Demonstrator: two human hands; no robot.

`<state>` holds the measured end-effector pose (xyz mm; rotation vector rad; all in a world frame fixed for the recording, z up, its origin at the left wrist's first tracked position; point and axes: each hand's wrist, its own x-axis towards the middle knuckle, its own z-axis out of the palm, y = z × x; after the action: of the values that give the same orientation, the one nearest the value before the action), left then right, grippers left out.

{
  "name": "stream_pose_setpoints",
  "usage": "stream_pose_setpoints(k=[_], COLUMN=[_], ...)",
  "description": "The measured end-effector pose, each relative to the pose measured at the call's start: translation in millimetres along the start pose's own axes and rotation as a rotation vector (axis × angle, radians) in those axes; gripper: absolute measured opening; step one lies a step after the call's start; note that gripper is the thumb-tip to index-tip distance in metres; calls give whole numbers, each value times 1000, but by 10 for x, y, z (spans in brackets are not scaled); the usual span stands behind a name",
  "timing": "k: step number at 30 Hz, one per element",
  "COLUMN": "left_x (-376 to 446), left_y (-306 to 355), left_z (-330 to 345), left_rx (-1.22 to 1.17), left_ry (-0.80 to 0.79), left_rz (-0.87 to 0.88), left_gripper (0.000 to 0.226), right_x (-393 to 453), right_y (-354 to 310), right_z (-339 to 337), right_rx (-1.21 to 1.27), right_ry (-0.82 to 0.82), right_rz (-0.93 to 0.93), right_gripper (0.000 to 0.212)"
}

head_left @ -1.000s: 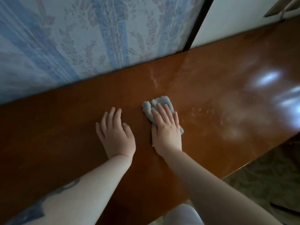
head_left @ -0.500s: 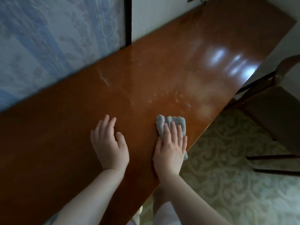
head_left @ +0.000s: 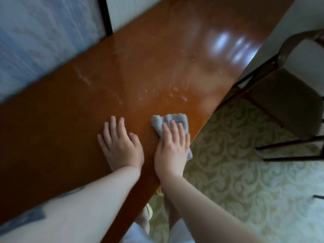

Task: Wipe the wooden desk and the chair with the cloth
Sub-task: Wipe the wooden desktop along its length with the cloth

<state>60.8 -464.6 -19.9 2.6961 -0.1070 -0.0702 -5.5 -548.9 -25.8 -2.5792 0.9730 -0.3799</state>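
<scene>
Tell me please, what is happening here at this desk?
A person is wiping a wooden desk. The right hand presses a grey cloth flat on the top, close to the near edge. The left hand rests flat on the wood beside it, holding nothing. Pale streaks show on the surface beyond the cloth. A chair stands to the right on the patterned floor, with no hand on it.

The wooden desk (head_left: 73, 109) — glossy, smudged — bears a grey cloth (head_left: 172, 121) near its front edge.
</scene>
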Motion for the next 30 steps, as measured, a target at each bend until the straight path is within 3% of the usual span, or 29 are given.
stream_pose_setpoints(k=[3,5,6,8,10,11,13,16,17,18,21,23,25,28,30], left_x=[1,-22,-25,-21,-19,-19,-16,-11,-17,-18,-18,-26,-26,-16,-8], left_y=[18,29,43,55,57,60,79,107,110,114,112,118,123,111,113], left_z=[-4,-11,-20,-23,-11,-8,-2,-4,-1,0,-7,-7,0,24,19], left_rx=[-2,39,59,100,126,138,149,157,164,172,172,171,156,148,157], left_ry=[23,2,-1,-9,-25,-37,-39,-21,-13,-5,5,6,11,53,42], left_rz=[7,4,4,4,-7,-17,-34,-44,-39,-39,-34,-26,-30,-28,-27], left_gripper=[49,48,47,47,48,48,48,48,48,48,52,50,47,47,49], right_x=[141,479,604,707,566,453,293,392,526,653,812,657,467,444,732], right_y=[-17,278,438,691,640,525,283,342,476,622,942,886,685,389,335], right_z=[-125,-222,-260,-318,-236,-182,-134,-209,-248,-277,-338,-307,-279,-272,-257], right_rx=[-32,-58,-62,-40,-26,-28,-22,-60,-57,-41,14,11,9,13,-4], right_ry=[-368,-460,-401,-188,-22,7,-35,-325,-372,-363,-133,-65,-134,-444,-620], right_rz=[-547,-673,-602,-242,111,176,23,-564,-662,-657,-217,-73,-198,-718,-969], right_gripper=[48,47,46,44,44,44,47,47,46,45,45,46,47,47,44])
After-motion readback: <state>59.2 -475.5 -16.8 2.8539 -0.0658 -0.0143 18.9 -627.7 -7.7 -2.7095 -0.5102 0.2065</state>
